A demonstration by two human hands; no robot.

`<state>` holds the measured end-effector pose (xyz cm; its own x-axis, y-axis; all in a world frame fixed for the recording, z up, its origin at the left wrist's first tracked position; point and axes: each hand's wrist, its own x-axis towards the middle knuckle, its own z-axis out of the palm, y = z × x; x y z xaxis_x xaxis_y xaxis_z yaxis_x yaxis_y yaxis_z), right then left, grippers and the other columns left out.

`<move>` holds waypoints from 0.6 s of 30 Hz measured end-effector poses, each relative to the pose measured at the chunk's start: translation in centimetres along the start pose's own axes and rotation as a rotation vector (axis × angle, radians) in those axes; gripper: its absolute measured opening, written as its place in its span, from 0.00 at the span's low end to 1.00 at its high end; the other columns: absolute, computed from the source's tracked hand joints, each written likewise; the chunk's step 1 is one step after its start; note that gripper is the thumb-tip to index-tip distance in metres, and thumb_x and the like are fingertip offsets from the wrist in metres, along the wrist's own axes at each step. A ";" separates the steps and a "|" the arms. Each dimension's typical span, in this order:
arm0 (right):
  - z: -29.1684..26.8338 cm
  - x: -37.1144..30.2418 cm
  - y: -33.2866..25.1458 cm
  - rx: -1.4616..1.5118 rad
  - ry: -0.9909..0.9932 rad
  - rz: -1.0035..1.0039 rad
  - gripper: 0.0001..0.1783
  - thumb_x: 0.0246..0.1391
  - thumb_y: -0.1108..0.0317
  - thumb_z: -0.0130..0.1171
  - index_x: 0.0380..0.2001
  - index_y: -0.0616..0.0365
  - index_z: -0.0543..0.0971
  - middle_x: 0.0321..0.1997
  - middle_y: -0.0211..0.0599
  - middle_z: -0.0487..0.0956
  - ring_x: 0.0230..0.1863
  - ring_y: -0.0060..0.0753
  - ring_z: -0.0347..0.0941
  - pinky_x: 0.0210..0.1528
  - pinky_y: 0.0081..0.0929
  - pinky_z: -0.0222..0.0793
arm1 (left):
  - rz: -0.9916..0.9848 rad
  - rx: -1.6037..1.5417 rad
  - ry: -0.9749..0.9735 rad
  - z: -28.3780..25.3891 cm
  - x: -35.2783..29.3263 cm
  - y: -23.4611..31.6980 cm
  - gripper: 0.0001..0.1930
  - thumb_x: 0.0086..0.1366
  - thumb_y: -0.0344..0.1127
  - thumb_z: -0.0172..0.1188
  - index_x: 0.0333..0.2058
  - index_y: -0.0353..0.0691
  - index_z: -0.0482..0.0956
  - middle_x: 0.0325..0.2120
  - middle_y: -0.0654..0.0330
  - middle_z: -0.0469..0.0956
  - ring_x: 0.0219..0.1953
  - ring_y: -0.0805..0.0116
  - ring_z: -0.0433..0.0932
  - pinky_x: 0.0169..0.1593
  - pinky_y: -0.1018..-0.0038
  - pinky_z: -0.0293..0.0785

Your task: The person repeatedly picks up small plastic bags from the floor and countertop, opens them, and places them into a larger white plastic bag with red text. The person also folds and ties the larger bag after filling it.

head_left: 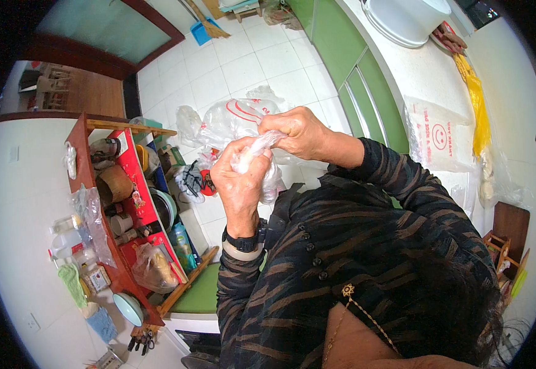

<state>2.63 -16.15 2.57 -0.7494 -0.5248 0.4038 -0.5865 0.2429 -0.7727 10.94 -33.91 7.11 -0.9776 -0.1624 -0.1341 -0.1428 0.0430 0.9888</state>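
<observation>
Both my hands are closed on a thin see-through plastic bag point(272, 182), in front of my chest. My left hand point(238, 178), with a black watch and a pale bangle at the wrist, grips its bunched part. Close to it, on the upper right, my right hand point(303, 132) pinches the twisted end. The lower part of the bag hangs below my fingers; what it may hold, I cannot make out. Beyond my hands, on the floor, lies a larger see-through bag with red print point(228, 120).
At left stands a shelf rack point(137, 184) with pots, bottles and bags. A blue dustpan point(201, 32) and broom point(217, 31) are at the far wall. Along the right runs a white counter point(397, 67) over green cabinets point(335, 37), with a white tub point(403, 21) and a printed bag point(438, 135).
</observation>
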 end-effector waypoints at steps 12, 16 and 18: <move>-8.1 -4.8 11.1 -0.634 0.326 0.158 0.04 0.55 0.75 0.61 0.35 0.57 0.81 0.37 0.37 0.77 0.43 0.45 0.76 0.42 0.42 0.74 | 0.214 0.023 0.405 -6.1 1.0 0.7 0.11 0.56 0.21 0.68 0.39 0.29 0.83 0.35 0.59 0.82 0.36 0.71 0.78 0.45 0.74 0.76; -9.4 -8.1 14.5 -0.278 0.205 0.604 0.17 0.61 0.63 0.65 0.48 0.64 0.80 0.49 0.46 0.81 0.49 0.47 0.78 0.52 0.38 0.75 | 0.328 0.064 0.325 -7.4 0.8 1.5 0.13 0.59 0.27 0.65 0.44 0.31 0.80 0.41 0.56 0.80 0.41 0.64 0.80 0.47 0.67 0.79; -9.4 -10.8 15.2 -0.059 0.125 0.698 0.38 0.62 0.48 0.65 0.64 0.67 0.71 0.67 0.57 0.74 0.65 0.49 0.73 0.57 0.39 0.76 | 0.388 -0.050 0.169 -6.1 0.5 1.5 0.17 0.60 0.30 0.66 0.47 0.34 0.77 0.44 0.55 0.79 0.42 0.62 0.81 0.46 0.66 0.82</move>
<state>-1.13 0.84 -8.96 -0.9837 -0.1339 -0.1197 0.0302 0.5336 -0.8452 11.19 -39.95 8.96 -0.9176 -0.3031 0.2573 0.2428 0.0852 0.9663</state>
